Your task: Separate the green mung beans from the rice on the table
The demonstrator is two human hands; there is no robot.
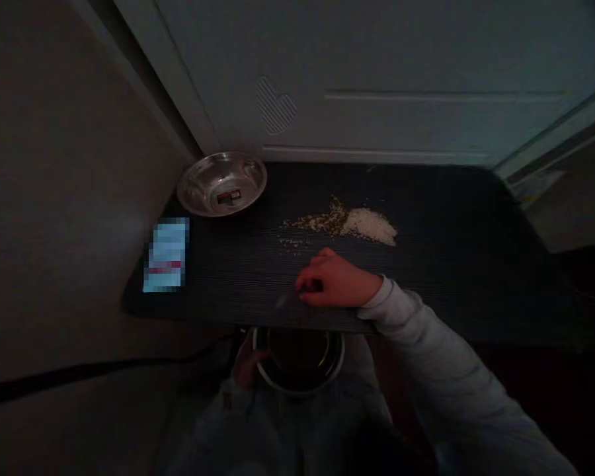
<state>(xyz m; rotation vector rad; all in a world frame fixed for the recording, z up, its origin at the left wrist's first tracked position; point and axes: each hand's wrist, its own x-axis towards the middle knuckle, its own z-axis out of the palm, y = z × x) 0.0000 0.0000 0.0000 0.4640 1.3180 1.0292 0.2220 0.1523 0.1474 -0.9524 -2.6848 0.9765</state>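
Observation:
Low over the front part of the dark table (451, 264), my right hand (334, 281) is closed, its fingers curled. A faint, pale, see-through smear shows just left of its fingertips; what the hand holds, if anything, I cannot make out. Below the table's front edge, my left hand (250, 363) grips the left rim of a round bowl (297, 393) with a light rim and dark inside. Beyond my right hand lies a heap of white rice-like grains (371, 225), merging on its left with small greenish grains (332, 215). A few loose grains (292, 244) are scattered nearer to me.
A shiny metal basin (223, 185) with a dark label inside stands at the back left. Near the left edge lies a lit phone (166, 254), its screen blurred out. A pale panel with a striped heart (275, 106) rises behind the table. The light is dim.

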